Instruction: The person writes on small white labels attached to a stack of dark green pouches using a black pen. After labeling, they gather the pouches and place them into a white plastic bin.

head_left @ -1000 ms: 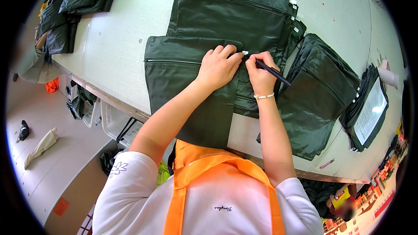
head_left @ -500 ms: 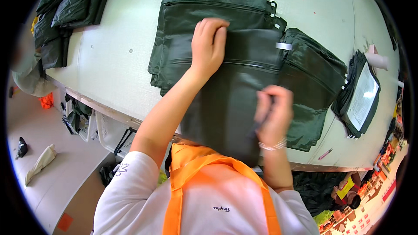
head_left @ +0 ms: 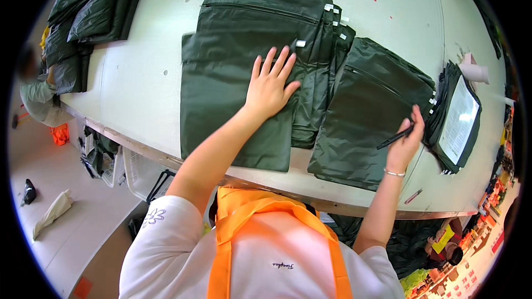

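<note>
With fingers spread, my left hand (head_left: 270, 86) lies flat on a dark green zippered bag (head_left: 235, 116) at the left of the pile, next to its white tag (head_left: 301, 44). More dark green bags (head_left: 260, 5) are stacked beneath and behind it, their white tags sticking out along the right side. My right hand (head_left: 407, 141) grips a slim black pen-shaped tool (head_left: 394, 137) whose exact kind I cannot make out. It is over the right edge of a second stack of dark green bags (head_left: 360, 116), close to that stack's tags.
Bulky dark green bundles (head_left: 102, 14) are heaped at the far left. At the right lie a dark stack topped by a printed sheet (head_left: 461, 119), a pale roll (head_left: 475, 72) and a small pinkish tool (head_left: 413, 195). Baskets (head_left: 138, 169) stand below the table edge; another person's sleeve (head_left: 37, 99) shows far left.
The bag that hung near my body now lies flat at the left of the pile. My left hand has spread open on it, while my right hand has moved right to the other stack.
</note>
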Demonstrator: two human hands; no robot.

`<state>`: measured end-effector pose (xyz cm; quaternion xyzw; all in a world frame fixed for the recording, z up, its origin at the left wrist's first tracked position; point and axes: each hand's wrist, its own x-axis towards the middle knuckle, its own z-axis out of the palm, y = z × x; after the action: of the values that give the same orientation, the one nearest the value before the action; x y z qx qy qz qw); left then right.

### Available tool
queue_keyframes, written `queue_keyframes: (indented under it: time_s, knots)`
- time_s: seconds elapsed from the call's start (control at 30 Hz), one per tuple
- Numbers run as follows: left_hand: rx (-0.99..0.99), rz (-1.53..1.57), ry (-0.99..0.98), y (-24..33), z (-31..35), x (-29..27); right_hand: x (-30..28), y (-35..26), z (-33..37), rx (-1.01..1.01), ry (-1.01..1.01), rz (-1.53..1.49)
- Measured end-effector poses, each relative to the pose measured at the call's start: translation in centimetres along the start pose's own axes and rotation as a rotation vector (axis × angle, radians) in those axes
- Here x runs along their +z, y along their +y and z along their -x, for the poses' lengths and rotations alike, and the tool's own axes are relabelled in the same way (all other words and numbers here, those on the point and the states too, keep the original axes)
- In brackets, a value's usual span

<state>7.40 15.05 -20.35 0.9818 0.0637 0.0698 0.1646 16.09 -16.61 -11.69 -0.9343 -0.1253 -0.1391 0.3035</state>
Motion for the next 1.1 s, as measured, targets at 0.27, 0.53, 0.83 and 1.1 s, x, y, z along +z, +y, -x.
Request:
queue_keyframes:
  time_s: [0.27,0.53,0.83,1.1]
  knots:
    - [-0.075,0.069,-0.048,-0.6,4.6,-3.7,12.8,-12.4,1.8,0.251,-0.262,-0.793]
    - [0.009,0.01,0.059,-2.1,2.6,-2.5,19.7,-12.1,2.7,0.25,-0.274,-0.761]
    - [-0.003,0.002,0.049,-2.3,2.7,-2.1,19.9,-12.5,3.0,0.088,-0.227,-0.654]
    - [-0.01,-0.008,0.046,-2.2,2.6,-1.9,19.8,-12.8,2.9,0.071,-0.229,-0.652]
